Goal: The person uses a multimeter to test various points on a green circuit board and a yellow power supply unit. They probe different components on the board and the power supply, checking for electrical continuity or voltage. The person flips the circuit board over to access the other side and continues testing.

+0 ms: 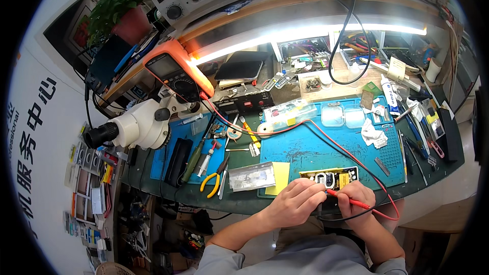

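Note:
My right hand [356, 201] is closed around a red multimeter probe [356, 203], its front end pointing left toward my other hand. My left hand [298, 201] has its fingers pinched together right beside that end. A black test probe [319, 208] shows partly below the left fingers, with the black lead curving round to it; most of it is hidden. Just beyond both hands lies a small power circuit board [347, 177] with a yellow transformer. The hands cover its near side, so I cannot tell whether a tip touches it. The orange multimeter [175, 71] leans at the back left.
A blue work mat [305, 147] lies under the board. Red and black leads cross it. Yellow-handled pliers [210, 184], a plastic bag [251, 176] and a yellow note [279, 175] lie left. A white microscope [135, 125] overhangs the left; crumpled tissue [374, 134] and tools sit right.

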Demonstrator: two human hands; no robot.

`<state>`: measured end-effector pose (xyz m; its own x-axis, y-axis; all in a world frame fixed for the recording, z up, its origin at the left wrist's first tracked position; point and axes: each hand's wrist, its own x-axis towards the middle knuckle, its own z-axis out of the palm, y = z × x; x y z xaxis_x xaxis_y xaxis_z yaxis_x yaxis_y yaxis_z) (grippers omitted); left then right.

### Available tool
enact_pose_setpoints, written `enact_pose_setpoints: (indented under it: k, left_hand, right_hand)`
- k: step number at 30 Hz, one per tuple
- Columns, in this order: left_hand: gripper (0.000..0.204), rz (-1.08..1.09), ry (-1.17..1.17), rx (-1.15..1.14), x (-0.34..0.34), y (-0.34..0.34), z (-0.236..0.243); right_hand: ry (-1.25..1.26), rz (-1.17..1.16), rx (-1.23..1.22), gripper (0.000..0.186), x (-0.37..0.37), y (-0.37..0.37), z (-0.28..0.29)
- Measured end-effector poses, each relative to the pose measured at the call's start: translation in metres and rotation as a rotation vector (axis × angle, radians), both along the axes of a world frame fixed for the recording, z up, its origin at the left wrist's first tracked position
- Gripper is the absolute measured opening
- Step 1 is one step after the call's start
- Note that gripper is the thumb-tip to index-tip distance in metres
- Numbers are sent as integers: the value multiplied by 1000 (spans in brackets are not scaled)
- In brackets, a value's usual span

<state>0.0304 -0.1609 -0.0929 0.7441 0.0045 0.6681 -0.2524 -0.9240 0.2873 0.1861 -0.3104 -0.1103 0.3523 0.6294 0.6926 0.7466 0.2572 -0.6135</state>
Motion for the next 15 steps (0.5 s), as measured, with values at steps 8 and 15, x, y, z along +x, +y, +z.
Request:
enact_pose_setpoints:
  k: [8,15]
  left_hand:
    - [32,4,3,-9,0,-1,1]
    - [33,5,3,-9,0,-1,1]
  right_hand:
    - [-10,3,-9,16,0,0,2]
    - [-16,11,-7,15,0,-1,2]
